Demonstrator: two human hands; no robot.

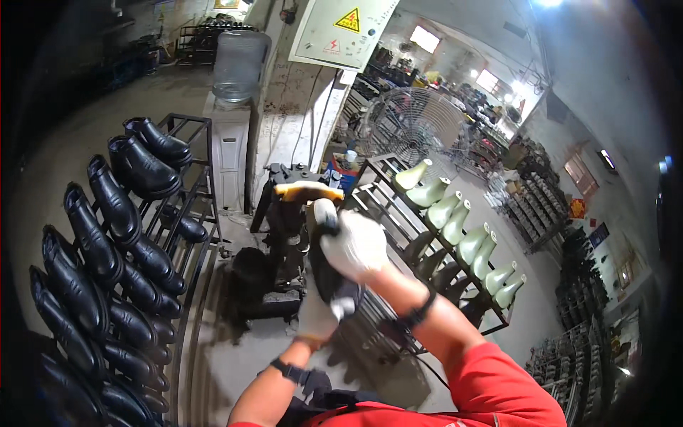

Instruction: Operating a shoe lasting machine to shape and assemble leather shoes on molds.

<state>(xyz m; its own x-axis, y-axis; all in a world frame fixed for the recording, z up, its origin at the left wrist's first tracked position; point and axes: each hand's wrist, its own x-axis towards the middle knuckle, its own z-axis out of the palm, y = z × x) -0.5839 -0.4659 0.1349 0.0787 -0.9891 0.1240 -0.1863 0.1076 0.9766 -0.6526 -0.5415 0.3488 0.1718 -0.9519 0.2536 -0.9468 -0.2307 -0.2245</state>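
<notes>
A dark shoe (325,274) is held upright between my two gloved hands, in front of a black machine stand. My right hand (356,245), in a white glove, is closed at the shoe's upper part, its fingers curled round. A pale rounded end (325,212) sticks up beside those fingers; what it belongs to is unclear. Lower down, my left hand (317,317), also white-gloved, is closed at the shoe's other end, partly blurred. Just beyond is the machine (284,249) with a curved yellow-orange piece (308,191) across its top, close to the pale end.
At left, a metal rack (206,167) carries rows of black shoes (114,199). On the right, another rack (504,324) holds pale green shoe lasts (455,220). Behind are a large fan (413,128), a water dispenser (229,160) and an electrical box (341,32) on a pillar.
</notes>
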